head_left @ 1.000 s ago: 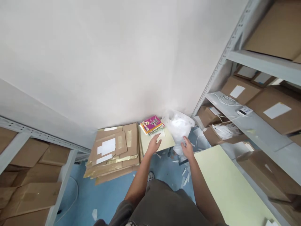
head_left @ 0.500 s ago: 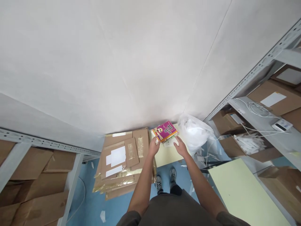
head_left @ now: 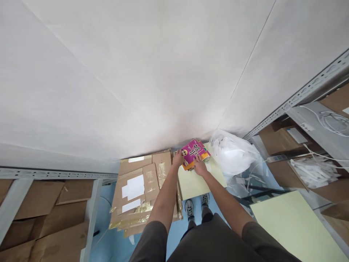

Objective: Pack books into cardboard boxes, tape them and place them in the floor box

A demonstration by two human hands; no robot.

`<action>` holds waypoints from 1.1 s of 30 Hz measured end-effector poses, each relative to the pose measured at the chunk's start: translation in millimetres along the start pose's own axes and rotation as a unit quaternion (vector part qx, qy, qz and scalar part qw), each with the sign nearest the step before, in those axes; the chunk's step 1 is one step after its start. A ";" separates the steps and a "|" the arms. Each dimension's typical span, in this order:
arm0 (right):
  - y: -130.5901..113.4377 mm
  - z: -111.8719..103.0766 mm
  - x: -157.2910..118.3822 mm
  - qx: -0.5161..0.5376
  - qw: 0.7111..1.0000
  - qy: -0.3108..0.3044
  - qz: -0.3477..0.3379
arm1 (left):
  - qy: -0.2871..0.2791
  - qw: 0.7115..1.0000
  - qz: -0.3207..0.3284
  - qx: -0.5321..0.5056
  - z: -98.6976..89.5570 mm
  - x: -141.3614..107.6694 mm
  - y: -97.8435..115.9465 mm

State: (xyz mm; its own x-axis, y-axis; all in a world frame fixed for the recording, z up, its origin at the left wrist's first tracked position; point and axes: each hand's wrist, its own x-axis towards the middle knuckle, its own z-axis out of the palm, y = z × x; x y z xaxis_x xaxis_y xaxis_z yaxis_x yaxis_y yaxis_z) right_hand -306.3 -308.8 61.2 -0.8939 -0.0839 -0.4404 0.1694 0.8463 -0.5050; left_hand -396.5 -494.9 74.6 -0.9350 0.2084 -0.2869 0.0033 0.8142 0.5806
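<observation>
A purple and orange book (head_left: 193, 151) lies on top of other booklets at the back of a pale yellow board (head_left: 192, 185). My left hand (head_left: 178, 158) is at the book's left edge, its fingers around that side. My right hand (head_left: 200, 165) rests on the book's front edge, with the fingers spread over the cover. The undersides of the booklets are hidden.
Flattened cardboard boxes (head_left: 160, 171) are stacked left of the board. A white plastic bag (head_left: 229, 153) stands at its right. Shelves with boxes (head_left: 40, 194) flank both sides. A second pale board (head_left: 294, 222) is at the lower right.
My right hand has moved left from the booklets' right side onto the book's front edge. My left hand has shifted up along the left edge. The view has turned slightly.
</observation>
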 end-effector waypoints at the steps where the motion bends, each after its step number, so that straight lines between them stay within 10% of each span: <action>1: -0.8 -0.9 4.0 -0.016 1.000 -0.005 -0.011 | 0.009 1.000 -0.019 -0.001 -0.3 3.6 -3.8; 8: 3.4 -11.9 11.0 -0.036 0.999 -0.031 -0.015 | 0.017 0.987 -0.139 -0.077 -7.7 4.1 -17.8; 16: 3.2 -8.5 -17.2 0.194 0.979 0.066 0.023 | -0.041 0.939 -0.192 -0.281 -21.4 -48.5 -9.0; 23: -1.3 5.1 -62.9 0.443 0.868 0.159 0.160 | -0.070 0.856 -0.142 -0.492 -20.3 -114.9 -17.7; 28: 0.4 -7.6 -105.1 0.588 0.787 0.164 0.089 | -0.113 0.814 -0.062 -0.566 -16.5 -138.9 -14.0; 33: -0.4 -37.9 -158.2 0.604 0.769 0.208 0.028 | -0.164 0.823 0.018 -0.544 -20.7 -156.7 13.6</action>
State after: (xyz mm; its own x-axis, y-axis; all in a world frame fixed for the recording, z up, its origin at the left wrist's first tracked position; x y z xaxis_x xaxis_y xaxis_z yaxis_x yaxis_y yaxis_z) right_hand -180.6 -275.9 159.1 -0.8842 0.3234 -0.3371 0.2490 -0.2841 -0.9259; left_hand -257.2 -527.7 143.2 -0.7950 0.5015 -0.3412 -0.4570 -0.1253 0.8806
